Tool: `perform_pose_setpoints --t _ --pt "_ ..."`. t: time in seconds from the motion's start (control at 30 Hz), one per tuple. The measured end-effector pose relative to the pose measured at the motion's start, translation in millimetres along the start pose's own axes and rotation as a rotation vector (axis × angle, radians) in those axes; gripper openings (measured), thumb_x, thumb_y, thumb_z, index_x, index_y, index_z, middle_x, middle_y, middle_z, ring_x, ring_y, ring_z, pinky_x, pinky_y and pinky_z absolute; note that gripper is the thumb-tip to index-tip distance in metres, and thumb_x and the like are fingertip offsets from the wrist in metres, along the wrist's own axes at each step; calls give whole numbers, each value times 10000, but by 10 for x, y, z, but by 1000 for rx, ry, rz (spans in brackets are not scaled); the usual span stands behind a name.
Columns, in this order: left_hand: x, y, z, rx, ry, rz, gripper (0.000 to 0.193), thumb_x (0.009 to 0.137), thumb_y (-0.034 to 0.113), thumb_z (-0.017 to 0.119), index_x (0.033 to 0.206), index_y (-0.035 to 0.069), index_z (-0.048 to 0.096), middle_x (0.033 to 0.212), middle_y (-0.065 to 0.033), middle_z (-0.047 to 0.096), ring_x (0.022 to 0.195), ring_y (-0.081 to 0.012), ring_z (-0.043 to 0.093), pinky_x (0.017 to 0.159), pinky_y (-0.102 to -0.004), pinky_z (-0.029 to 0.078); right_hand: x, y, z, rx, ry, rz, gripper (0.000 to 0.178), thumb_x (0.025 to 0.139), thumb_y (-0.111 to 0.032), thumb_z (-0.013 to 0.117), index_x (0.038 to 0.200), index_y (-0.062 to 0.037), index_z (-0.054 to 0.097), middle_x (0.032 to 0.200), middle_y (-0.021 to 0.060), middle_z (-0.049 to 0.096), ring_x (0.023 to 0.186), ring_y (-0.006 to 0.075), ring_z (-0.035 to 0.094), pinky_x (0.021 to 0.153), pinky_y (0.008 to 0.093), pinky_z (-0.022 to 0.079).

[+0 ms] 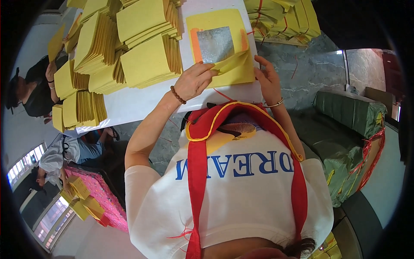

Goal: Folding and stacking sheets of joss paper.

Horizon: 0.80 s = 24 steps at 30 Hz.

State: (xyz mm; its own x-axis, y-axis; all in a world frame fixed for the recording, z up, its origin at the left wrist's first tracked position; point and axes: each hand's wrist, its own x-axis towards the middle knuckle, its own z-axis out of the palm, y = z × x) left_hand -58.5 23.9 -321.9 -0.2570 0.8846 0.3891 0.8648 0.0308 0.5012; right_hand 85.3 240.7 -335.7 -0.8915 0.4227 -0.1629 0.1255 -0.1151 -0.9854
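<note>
A yellow paper sheet [237,71] lies near the table's right edge, with a silver square [215,44] and orange strips at its sides. Its near edge is lifted and bent over toward the silver square. My left hand [196,81], wearing a beaded bracelet, has its fingers closed on that raised near edge. At the sheet's right side is my right hand [269,82], thumb and fingers apart and curved beside the paper's edge. I see nothing held in it. Whether its fingertips touch the paper I cannot tell.
Folded yellow paper stacks [144,60] crowd the white table [133,105] on the left. Bundles tied with red string [284,19] lie beyond its right edge. Green wrapped bales [345,112] stand at right. Two people work at left, one beside a pink-covered surface [103,190].
</note>
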Motion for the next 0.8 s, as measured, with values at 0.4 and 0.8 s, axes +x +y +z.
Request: perform_pose_setpoints --t 0.4,0.8 --pt "-8 19 -11 30 -92 -3 423 745 70 614 1162 101 552 1079 -162 525 917 -315 520 779 -379 449 7 -123 20 123 -49 104 545 845 -58 540 1342 -82 317 851 44 586 707 85 535 616 226 460" --pt "13 19 -39 -60 -79 -24 432 721 232 690 1118 109 570 1067 -124 533 918 -299 507 797 -373 447 81 -124 85 356 -39 184 502 826 -80 612 1281 -56 400 712 -3 568 640 66 527 580 204 428"
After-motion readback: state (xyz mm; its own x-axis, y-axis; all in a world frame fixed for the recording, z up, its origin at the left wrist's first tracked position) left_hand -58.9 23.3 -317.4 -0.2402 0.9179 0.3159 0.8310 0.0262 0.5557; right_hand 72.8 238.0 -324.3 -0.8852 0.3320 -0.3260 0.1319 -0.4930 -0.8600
